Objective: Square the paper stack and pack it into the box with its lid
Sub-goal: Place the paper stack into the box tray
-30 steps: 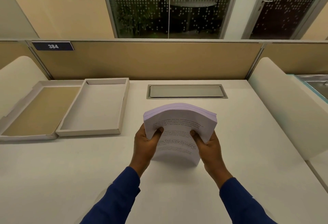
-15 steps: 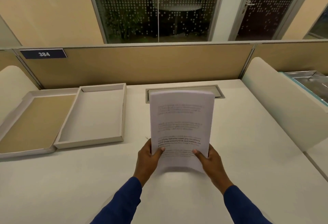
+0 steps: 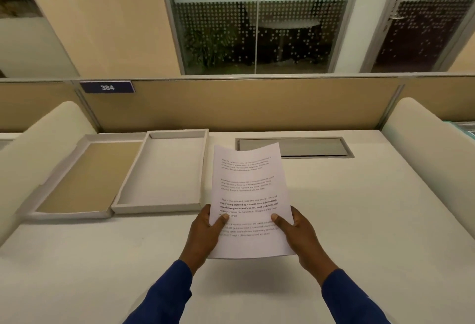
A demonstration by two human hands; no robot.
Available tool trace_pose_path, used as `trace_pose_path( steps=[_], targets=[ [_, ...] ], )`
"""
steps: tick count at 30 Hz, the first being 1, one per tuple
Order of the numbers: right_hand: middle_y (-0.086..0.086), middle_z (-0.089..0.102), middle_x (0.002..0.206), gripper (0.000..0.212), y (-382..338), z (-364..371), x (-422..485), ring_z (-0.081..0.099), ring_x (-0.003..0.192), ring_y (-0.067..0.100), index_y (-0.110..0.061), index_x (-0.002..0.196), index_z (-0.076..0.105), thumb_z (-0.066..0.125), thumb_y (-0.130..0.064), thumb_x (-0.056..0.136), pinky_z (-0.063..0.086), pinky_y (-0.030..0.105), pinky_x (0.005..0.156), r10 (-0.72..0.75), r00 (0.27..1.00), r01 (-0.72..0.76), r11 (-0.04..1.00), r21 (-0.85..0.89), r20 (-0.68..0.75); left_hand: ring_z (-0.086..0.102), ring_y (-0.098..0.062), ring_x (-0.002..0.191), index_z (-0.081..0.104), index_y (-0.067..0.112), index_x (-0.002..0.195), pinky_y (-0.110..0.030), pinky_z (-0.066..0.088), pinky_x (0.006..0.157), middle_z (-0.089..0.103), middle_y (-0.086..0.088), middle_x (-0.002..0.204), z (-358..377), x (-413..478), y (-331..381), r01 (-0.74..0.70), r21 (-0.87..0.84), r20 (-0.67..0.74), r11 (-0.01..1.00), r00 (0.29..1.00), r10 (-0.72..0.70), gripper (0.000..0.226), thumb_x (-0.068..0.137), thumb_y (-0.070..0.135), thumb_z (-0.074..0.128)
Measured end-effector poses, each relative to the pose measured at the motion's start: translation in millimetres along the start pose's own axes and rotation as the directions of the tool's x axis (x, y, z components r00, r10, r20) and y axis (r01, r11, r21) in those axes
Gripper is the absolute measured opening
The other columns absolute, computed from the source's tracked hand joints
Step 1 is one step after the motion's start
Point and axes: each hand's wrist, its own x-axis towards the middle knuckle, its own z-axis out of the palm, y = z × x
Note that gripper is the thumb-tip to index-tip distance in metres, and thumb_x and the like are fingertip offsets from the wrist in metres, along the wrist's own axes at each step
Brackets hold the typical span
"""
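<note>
You are gripping paper stack with left hand and right hand, holding it above worktop at frame centre. Edges looking squared. Box and lid lying open, empty, centre left. Packing and lidding remaining.

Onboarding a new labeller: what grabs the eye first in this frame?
The printed paper stack at centre, held above the desk by the left hand and right hand at its lower edges. Left of it, two open shallow trays lie side by side: the white box and a brown-lined tray, likely the lid. Both are empty.
</note>
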Motion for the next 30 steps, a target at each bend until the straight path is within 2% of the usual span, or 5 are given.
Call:
trace_pose_path(
  steps=[9, 15, 21, 24, 30],
  targets=[
    [-0.007, 0.074, 0.116, 0.031, -19, 86, 37, 0.072, 0.101, 0.015, -0.025, 0.125, 0.064, 0.069, -0.032, 0.095, 0.06, 0.035, 0.087, 0.016, 0.996, -0.015, 1.0, -0.005, 0.092, 0.076, -0.009, 0.088, 0.061, 0.03, 0.116, -0.018, 0.057, 0.064, 0.075, 0.012, 0.109, -80, 32, 2, 0.055, 0.1, -0.103, 0.993, 0.994, -0.045, 0.022, 0.096, 0.035, 0.069],
    [-0.01, 0.074, 0.113, 0.028, -35, 172, 85, 0.072, 0.097, 0.012, -0.027, 0.123, 0.064, 0.068, -0.031, 0.095, 0.057, 0.022, 0.072, 0.035, 0.996, -0.035, 0.999, -0.002, 0.084, 0.072, -0.005, 0.086, 0.059, 0.025, 0.113, -0.014, 0.053, 0.057, 0.071, 0.013, 0.107, -157, 97, 2, 0.081, 0.201, -0.115, 0.976, 0.992, -0.059, 0.028, 0.093, 0.04, 0.072],
    [-0.01, 0.072, 0.116, 0.021, -40, 255, 146, 0.07, 0.101, 0.011, -0.033, 0.116, 0.062, 0.067, -0.032, 0.096, 0.059, 0.028, 0.081, 0.04, 0.997, -0.038, 0.999, -0.025, 0.073, 0.068, -0.023, 0.088, 0.059, 0.012, 0.104, -0.031, 0.05, 0.068, 0.07, -0.006, 0.104, -225, 180, -15, 0.172, 0.217, -0.114, 0.961, 0.982, -0.15, 0.041, 0.095, 0.051, 0.064],
    [-0.005, 0.071, 0.122, 0.036, -34, 280, 171, 0.069, 0.105, 0.013, -0.024, 0.131, 0.061, 0.067, -0.032, 0.096, 0.058, 0.03, 0.087, 0.065, 0.996, -0.062, 0.997, -0.045, 0.067, 0.069, -0.02, 0.092, 0.057, 0.022, 0.103, -0.032, 0.054, 0.068, 0.07, -0.004, 0.111, -242, 212, -29, 0.23, 0.188, -0.069, 0.955, 0.973, -0.221, 0.016, 0.095, 0.036, 0.061],
    [0.001, 0.069, 0.127, 0.038, -22, 305, 199, 0.068, 0.1, 0.014, -0.02, 0.132, 0.057, 0.066, -0.03, 0.097, 0.057, 0.026, 0.079, 0.116, 0.993, -0.11, 0.985, -0.129, 0.033, 0.068, -0.02, 0.101, 0.053, 0.017, 0.119, -0.041, 0.06, 0.089, 0.067, 0.001, 0.117, -252, 241, -56, 0.256, 0.228, 0.014, 0.939, 0.964, -0.266, 0.028, 0.092, 0.021, 0.06]
  ],
)
